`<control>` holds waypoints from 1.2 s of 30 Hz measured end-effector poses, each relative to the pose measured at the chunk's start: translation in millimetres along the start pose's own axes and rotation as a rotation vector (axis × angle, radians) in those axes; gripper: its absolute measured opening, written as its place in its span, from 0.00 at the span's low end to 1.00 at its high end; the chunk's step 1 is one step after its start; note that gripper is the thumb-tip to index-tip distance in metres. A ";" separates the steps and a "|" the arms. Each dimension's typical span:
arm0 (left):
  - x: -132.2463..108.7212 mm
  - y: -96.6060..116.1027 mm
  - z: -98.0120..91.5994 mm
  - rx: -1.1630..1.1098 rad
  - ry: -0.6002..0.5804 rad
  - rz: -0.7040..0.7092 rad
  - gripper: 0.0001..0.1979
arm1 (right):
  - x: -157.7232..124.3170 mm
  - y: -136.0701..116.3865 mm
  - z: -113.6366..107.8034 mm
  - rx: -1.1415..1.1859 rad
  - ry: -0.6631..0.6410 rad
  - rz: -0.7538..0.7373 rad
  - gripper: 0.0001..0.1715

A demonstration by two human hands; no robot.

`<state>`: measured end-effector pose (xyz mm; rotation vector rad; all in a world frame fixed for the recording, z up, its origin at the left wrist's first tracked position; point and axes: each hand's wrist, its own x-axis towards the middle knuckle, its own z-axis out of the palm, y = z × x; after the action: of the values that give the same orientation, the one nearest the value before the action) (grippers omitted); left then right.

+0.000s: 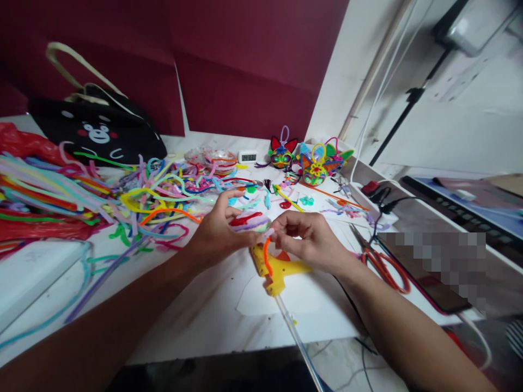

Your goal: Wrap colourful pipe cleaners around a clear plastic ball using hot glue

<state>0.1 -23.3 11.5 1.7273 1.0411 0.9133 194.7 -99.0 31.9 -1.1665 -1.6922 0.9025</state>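
My left hand (218, 226) is curled round a small rounded piece wrapped in red, purple and pale pipe cleaners (248, 221), partly covered by the fingers. Against its near side, my right hand (306, 235) pinches a pipe cleaner that looks pale at the fingertips. An orange pipe cleaner length (267, 258) curves down from there; whether it joins the pale part I cannot tell. Beneath both hands lies a yellow glue gun (280, 268), a clear glue stick (295, 331) jutting from its rear toward me. White paper (255, 299) is under the gun.
Loose pipe cleaners (53, 188) heap up on the left before a black bag (98, 133). Finished-looking colourful ornaments (281, 155) stand at the back near a small digital clock (247, 157). To the right are orange-handled scissors (384, 267), a phone (425, 277) and cables.
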 end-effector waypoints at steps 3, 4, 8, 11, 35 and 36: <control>-0.1 1.8 0.9 0.000 0.004 -0.034 0.48 | 0.5 0.9 2.0 0.029 0.013 0.047 0.02; -0.1 2.3 1.4 -0.013 -0.002 -0.042 0.48 | 0.8 1.6 2.8 0.038 0.017 0.057 0.02; 0.7 3.2 3.1 -0.100 -0.049 -0.081 0.47 | 1.8 5.7 5.8 0.014 0.086 0.037 0.02; 1.4 4.4 4.2 -0.170 -0.073 -0.129 0.48 | 1.8 7.1 7.0 -0.021 0.122 0.006 0.02; -5.1 19.5 6.6 -0.248 -0.103 -0.218 0.39 | 0.0 -1.9 5.4 0.144 0.006 0.006 0.05; -4.3 18.1 6.3 -0.246 -0.104 -0.216 0.40 | -0.3 -2.1 5.4 0.118 0.009 -0.002 0.05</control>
<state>8.7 -33.7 25.7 1.4133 0.9813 0.7711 189.2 -100.4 31.7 -1.0885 -1.6098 0.9811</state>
